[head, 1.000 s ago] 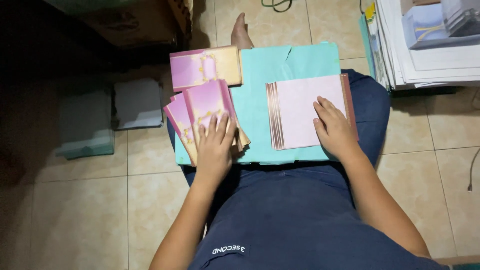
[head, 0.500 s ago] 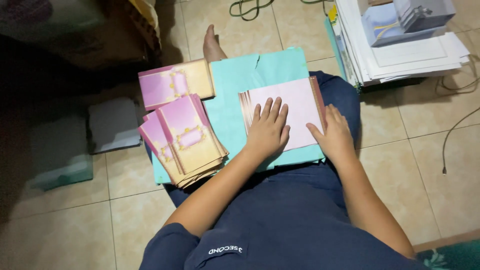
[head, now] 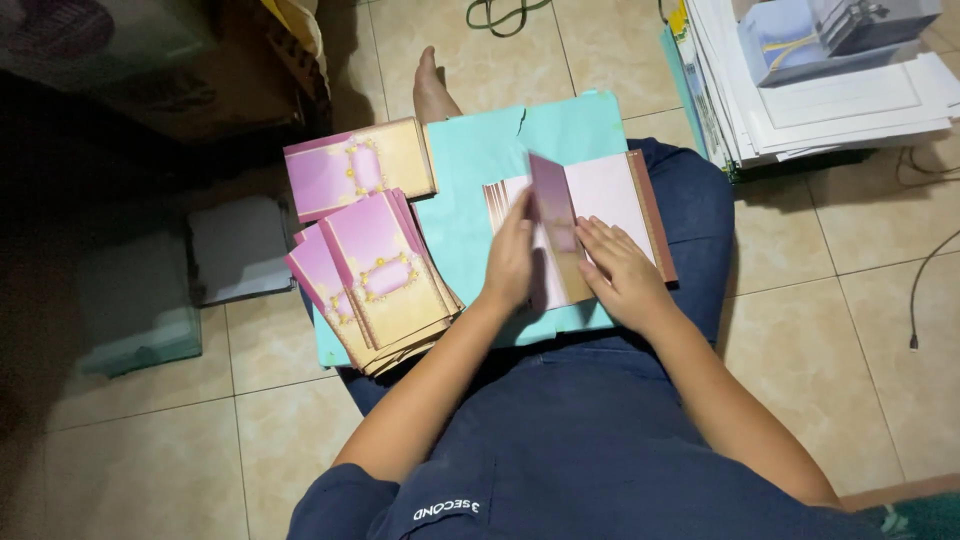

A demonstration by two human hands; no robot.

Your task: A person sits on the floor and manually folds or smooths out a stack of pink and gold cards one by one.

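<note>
Half a second earlier both hands lay flat; now the left hand pinched one pink card upright off the lap stack (folding underway, probably), right hand pressing flat

Blue-grey box with grey lid on paper stack, far up-right of fingers; brown carton far up-left.

left hand lifts card | right hand presses stack
</note>
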